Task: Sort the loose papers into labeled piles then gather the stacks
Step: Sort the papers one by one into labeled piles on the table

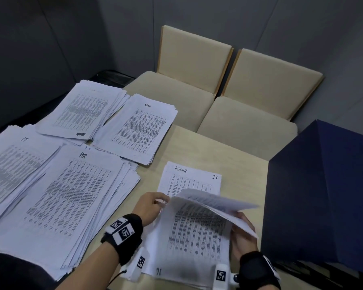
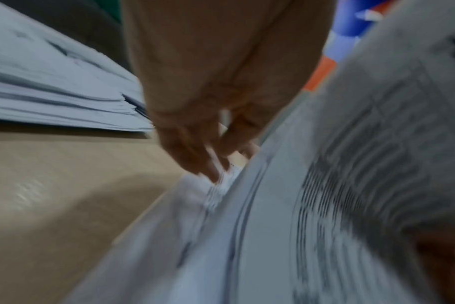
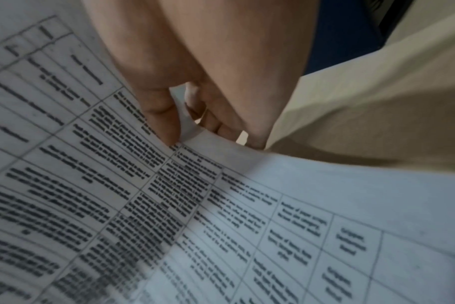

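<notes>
**Both hands on the near-right paper stack, top sheets lifted**

Loose stack [image 1: 189,243] lies on the table [image 1: 245,170] at near right, long axis running near-to-far, a little tilted left at the far end; its print reads upside-down from the head cam, "16"-like mark at near edge. Far end overlaps a flat sheet headed "ADMIN / 17" [image 1: 190,176], whose header points away from the person.

R hand [image 1: 242,233] at stack's right edge: thumb and fingers pinch a few sheets [image 1: 216,203], lifting them so they bow up and fan rightwards. Wrist cam shows the thumb [image 3: 161,119] pressed on the printed face, other fingers curled behind the paper.

L hand [image 1: 149,208] at stack's far-left corner; fingertips [image 2: 210,170] close together, bent down, touching the sheet edges. Blur is heavy, so can't tell if it pinches or only presses.

Left of it: HR pile [image 1: 71,206], IT pile [image 1: 15,164], an "Admin" pile [image 1: 138,130] farther back, plus one unlabelled-looking pile [image 1: 82,109]. All fanned, none squared. Dark blue box [image 1: 327,195] at right; two beige chairs [image 1: 218,91] beyond the table.
</notes>
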A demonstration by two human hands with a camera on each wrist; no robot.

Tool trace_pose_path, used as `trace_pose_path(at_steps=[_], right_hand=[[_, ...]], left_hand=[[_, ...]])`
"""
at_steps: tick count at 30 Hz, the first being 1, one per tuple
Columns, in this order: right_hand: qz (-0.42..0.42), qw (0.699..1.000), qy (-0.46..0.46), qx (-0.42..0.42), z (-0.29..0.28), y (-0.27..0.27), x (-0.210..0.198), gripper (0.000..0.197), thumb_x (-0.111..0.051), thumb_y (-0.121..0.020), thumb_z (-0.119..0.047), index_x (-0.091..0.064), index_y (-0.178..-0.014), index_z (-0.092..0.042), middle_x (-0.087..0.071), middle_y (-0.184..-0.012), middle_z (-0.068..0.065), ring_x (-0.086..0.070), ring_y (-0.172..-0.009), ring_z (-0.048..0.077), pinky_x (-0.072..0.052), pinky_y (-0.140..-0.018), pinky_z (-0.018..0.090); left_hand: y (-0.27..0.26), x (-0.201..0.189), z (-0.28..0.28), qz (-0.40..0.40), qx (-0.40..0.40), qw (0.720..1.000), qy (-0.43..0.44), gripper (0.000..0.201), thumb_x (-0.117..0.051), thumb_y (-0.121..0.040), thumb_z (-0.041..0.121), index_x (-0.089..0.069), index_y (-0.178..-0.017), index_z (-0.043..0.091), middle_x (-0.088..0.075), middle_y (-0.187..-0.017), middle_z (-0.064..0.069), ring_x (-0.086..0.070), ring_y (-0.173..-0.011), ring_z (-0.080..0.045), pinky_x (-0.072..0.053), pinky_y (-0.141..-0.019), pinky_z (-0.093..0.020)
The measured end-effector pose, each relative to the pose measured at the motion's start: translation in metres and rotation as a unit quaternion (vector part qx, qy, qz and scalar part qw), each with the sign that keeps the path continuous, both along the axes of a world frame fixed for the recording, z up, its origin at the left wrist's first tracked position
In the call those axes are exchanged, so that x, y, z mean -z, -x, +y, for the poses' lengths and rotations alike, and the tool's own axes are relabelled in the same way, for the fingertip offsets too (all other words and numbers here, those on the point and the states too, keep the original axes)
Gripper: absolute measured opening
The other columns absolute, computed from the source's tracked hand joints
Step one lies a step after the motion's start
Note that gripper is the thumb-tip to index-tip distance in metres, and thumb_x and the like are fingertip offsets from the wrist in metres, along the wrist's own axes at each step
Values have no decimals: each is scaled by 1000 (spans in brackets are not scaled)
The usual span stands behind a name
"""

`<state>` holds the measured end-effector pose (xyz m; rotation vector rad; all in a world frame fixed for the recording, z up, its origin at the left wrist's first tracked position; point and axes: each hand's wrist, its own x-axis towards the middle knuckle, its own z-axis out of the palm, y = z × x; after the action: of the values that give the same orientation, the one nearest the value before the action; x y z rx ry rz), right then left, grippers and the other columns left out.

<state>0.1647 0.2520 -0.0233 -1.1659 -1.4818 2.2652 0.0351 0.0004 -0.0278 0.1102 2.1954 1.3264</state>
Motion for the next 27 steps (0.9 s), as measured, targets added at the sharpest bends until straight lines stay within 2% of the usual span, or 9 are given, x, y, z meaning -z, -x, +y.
trace_pose_path(at_steps=[2, 4, 9, 12, 16, 18, 21, 23, 27], right_hand=[[-16, 999, -31, 8, 1, -1, 4, 20, -56, -91, 3, -70, -82, -9, -72, -88, 6, -66, -83, 18, -50, -67, 27], [-38, 998, -35, 28, 4, 0, 7, 19, -57, -90, 5, -68, -87, -10, -70, -94, 10, -63, -89, 24, -49, -68, 27], [4, 1000, -7, -1, 6, -7, -2, 21, -48, -92, 8, -59, -103, -7, -69, -100, 17, -65, -85, 26, -50, -72, 32], [-14, 1000, -13, 0, 8, -9, -1, 22, -48, -95, 5, -67, -96, -5, -74, -89, 11, -66, -87, 28, -50, -74, 33], [-27, 999, -6, 36, 6, -4, -3, 26, -45, -94, 10, -60, -77, -3, -68, -60, 0, -66, -61, 12, -50, -54, 19], [-26, 998, 36, 36, 7, 1, 0, 25, -44, -93, 10, -64, -83, -1, -71, -61, -1, -67, -55, 7, -49, -51, 14], [-27, 996, 86, 26, 6, 4, 9, 25, -58, -90, -4, -74, -109, -5, -75, -104, 12, -71, -96, 28, -55, -86, 38], [-9, 994, 105, 38, 5, 3, 11, 23, -65, -91, -14, -76, -110, -13, -72, -118, 6, -69, -107, 25, -53, -95, 45], [-5, 994, 105, 17, 6, 0, 3, 21, -55, -92, -6, -68, -77, -12, -75, -86, 1, -70, -77, 19, -55, -64, 29]], left_hand=[[4, 11, 0, 64, -35, 981, 182, 15, -62, -86, 15, -65, -99, 21, -66, -101, 1, -64, -94, -19, -50, -83, -28], [2, 18, 0, 70, -17, 953, 294, 28, -72, -80, 37, -57, -96, 19, -58, -97, -1, -59, -86, -20, -45, -71, -28], [5, 19, 4, 128, -6, 946, 297, 42, -72, -81, 31, -40, -58, 16, -45, -58, 0, -44, -54, -19, -28, -48, -28], [12, 7, 3, 185, 65, 916, 349, 48, -57, -93, 42, -42, -57, 15, -49, -57, -2, -51, -54, -22, -36, -51, -28], [13, -18, 5, 263, 133, 860, 417, 63, -18, -99, 59, -40, -56, 18, -40, -52, 5, -37, -42, -11, -41, -49, -24], [12, -25, 2, 264, 128, 883, 366, 53, -25, -101, 52, -45, -64, 19, -44, -55, 4, -43, -46, -14, -43, -50, -25], [8, -26, -1, 234, 110, 947, 191, 20, -49, -99, 20, -56, -80, 15, -56, -64, -2, -54, -60, -21, -40, -56, -29], [1, -32, -3, 159, 81, 983, 41, 23, -55, -94, 7, -62, -76, 19, -57, -61, 2, -49, -56, -12, -35, -53, -22], [-4, -27, -8, -26, 80, 990, -114, 23, -58, -80, 1, -75, -80, 16, -74, -79, -4, -67, -72, -17, -51, -71, -30]])
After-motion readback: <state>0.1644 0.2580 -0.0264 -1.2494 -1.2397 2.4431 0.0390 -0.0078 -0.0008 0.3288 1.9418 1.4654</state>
